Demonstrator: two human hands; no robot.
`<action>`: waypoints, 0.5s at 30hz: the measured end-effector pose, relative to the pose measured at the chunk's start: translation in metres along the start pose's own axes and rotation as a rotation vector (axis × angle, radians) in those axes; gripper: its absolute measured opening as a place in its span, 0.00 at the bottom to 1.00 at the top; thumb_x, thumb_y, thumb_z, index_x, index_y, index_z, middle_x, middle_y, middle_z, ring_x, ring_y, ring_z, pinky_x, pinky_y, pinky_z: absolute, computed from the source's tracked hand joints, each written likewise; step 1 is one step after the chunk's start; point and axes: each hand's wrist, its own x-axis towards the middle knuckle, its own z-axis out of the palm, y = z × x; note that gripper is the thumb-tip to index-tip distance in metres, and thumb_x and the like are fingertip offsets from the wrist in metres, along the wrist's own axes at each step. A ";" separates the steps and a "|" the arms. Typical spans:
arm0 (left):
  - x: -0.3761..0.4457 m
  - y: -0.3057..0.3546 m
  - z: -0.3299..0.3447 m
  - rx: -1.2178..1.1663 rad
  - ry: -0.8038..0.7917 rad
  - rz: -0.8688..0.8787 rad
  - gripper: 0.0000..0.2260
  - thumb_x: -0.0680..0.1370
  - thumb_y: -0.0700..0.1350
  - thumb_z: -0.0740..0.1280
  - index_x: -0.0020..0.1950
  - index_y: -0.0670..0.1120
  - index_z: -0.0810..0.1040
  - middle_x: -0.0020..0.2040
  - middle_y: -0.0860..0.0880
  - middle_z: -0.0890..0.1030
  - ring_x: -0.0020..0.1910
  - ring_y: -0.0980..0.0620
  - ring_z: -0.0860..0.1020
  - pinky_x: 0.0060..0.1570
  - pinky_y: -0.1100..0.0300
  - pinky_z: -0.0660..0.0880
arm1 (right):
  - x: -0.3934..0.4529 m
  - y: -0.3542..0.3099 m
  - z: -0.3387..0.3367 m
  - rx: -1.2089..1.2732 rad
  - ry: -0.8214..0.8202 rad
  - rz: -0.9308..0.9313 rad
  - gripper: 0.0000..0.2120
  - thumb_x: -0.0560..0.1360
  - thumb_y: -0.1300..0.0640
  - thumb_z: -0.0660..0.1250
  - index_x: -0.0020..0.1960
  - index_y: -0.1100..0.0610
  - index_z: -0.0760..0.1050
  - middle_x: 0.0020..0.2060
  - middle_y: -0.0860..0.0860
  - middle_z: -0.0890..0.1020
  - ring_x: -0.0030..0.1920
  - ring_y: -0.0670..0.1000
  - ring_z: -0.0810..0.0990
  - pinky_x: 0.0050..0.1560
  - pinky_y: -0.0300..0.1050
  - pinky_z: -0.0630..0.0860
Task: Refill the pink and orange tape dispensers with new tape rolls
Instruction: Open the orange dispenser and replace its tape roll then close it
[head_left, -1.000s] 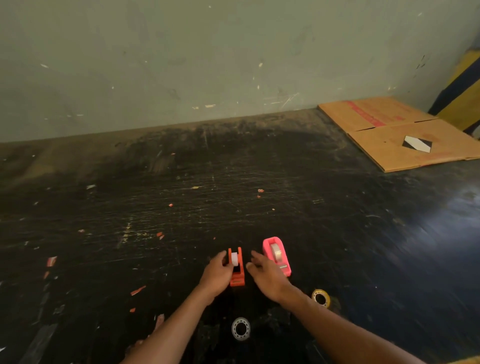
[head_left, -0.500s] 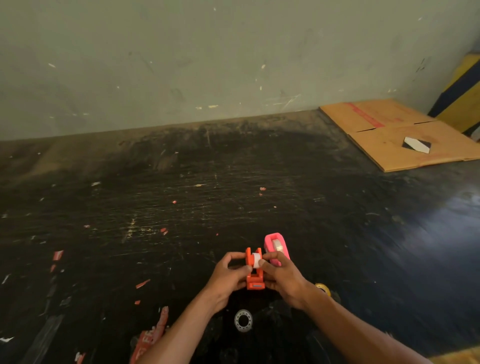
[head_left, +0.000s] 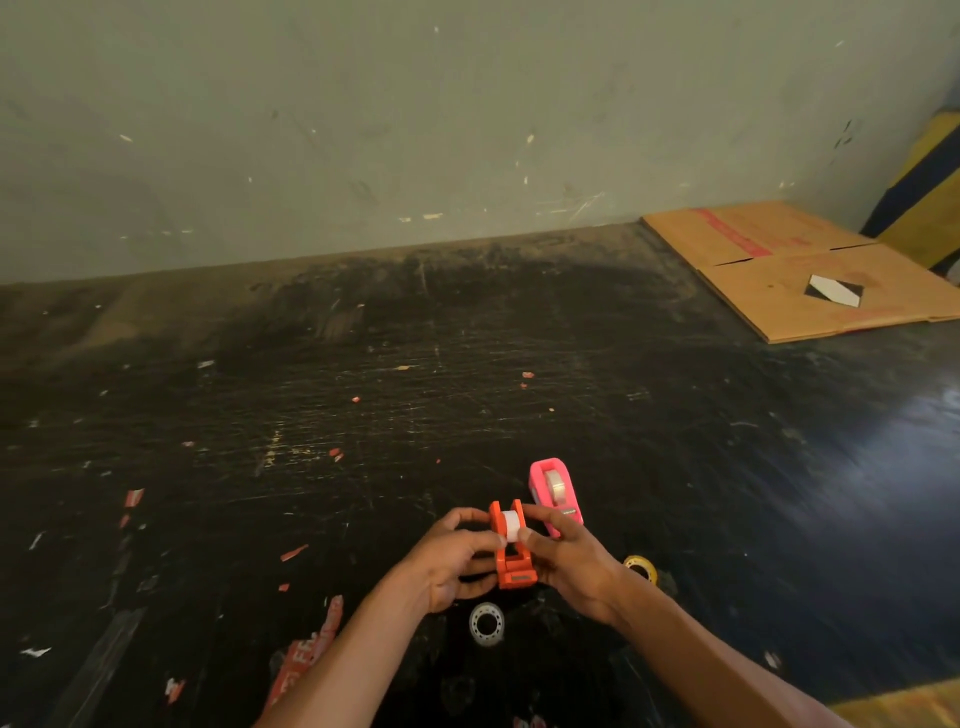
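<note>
- Since a second ago, we have lifted the orange dispenser off the dark floor and brought it closer to us, with both hands now closed on it where before they only touched its sides.
- Far left, red paper scraps lie scattered on the scuffed floor, and a larger torn red piece sits near our left forearm.
- Our left hand grips the orange dispenser from its left side, thumb and fingers curled tightly around the body.
- Below the hands, a clear empty tape ring lies flat on the floor, well apart from the dispenser.
- The orange dispenser is held upright between both hands, above the floor, its cutter end toward us. A white roll sits between its two raised side walls.
- Our right hand holds the dispenser from the right, its fingertips pressed against the white roll and the side wall.
- Just behind the right hand, the pink dispenser rests on the floor with a pale roll visible inside it.
- To the right of our right wrist, a yellowish tape roll lies flat on the floor.
- Far right, at the back, a flattened cardboard sheet lies against the grey-green wall, with a black and white label on it.
</note>
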 end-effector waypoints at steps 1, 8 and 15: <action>-0.002 0.001 -0.002 -0.004 -0.002 -0.004 0.19 0.74 0.34 0.74 0.61 0.49 0.77 0.48 0.42 0.88 0.50 0.43 0.86 0.47 0.48 0.79 | -0.002 -0.001 0.001 0.010 -0.011 0.000 0.19 0.81 0.66 0.63 0.71 0.57 0.70 0.55 0.61 0.82 0.54 0.58 0.83 0.59 0.59 0.80; -0.013 0.007 0.007 -0.003 0.064 0.053 0.17 0.76 0.34 0.71 0.61 0.48 0.76 0.53 0.41 0.86 0.53 0.43 0.85 0.55 0.46 0.77 | 0.000 -0.002 0.005 0.049 0.013 0.006 0.19 0.81 0.64 0.63 0.71 0.55 0.72 0.58 0.61 0.83 0.55 0.58 0.84 0.57 0.57 0.81; -0.015 0.008 -0.003 -0.012 0.035 0.064 0.18 0.75 0.34 0.72 0.61 0.48 0.77 0.52 0.42 0.87 0.52 0.43 0.85 0.52 0.47 0.80 | -0.006 -0.004 0.005 0.086 -0.020 0.001 0.18 0.81 0.64 0.63 0.70 0.55 0.72 0.58 0.61 0.82 0.56 0.59 0.84 0.54 0.56 0.81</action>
